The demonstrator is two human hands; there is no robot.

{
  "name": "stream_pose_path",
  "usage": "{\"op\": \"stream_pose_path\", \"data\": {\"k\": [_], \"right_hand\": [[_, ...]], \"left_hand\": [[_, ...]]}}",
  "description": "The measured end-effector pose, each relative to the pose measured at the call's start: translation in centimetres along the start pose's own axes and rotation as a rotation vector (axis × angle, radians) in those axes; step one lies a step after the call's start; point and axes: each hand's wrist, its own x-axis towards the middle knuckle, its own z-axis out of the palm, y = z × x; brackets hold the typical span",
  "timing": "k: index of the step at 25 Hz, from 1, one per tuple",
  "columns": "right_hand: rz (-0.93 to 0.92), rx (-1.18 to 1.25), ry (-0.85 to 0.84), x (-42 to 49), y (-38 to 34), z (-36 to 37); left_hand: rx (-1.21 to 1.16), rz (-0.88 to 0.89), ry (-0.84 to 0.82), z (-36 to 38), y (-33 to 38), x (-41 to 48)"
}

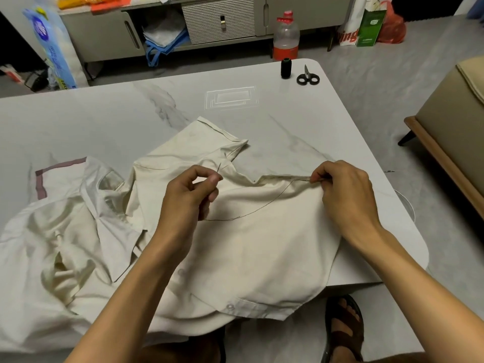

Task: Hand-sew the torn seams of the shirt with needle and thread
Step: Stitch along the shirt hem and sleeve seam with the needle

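Note:
A cream shirt (248, 244) lies spread over the near part of the white marble table (104, 113). My left hand (188, 195) pinches a needle (219, 167) between thumb and forefinger, its tip pointing up. A dark thread (262, 205) runs from under that hand across the cloth in a slack curve to the shirt's seam edge. My right hand (345, 195) pinches that seam edge and the thread's end at the shirt's right side.
A black thread spool (286, 68) and black-handled scissors (307, 77) sit at the table's far right corner. A bottle (286, 35) stands on the floor behind. A sofa (450, 132) flanks the right. My sandalled foot (344, 328) is below the table edge.

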Motion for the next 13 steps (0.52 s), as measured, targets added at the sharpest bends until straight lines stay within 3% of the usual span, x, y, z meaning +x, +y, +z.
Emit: {"op": "stream_pose_path", "data": {"k": [3,8,10,13], "right_hand": [[-0.051,0.059,0.068,0.1,-0.1,0.1],[-0.088,-0.003,0.065,-0.3,-1.1,-0.1],[-0.111,0.197,0.042,-0.9,-2.3,-0.2],[0.052,0.726,-0.206,-2.0,-4.6,-0.4]], "left_hand": [[-0.134,-0.091,-0.133,0.5,0.2,-0.4],[-0.217,-0.191,-0.212,2.0,0.1,-0.6],[-0.243,-0.210,-0.230,3.1,0.0,-0.7],[-0.285,-0.242,-0.276,4.9,-0.2,-1.1]]}}
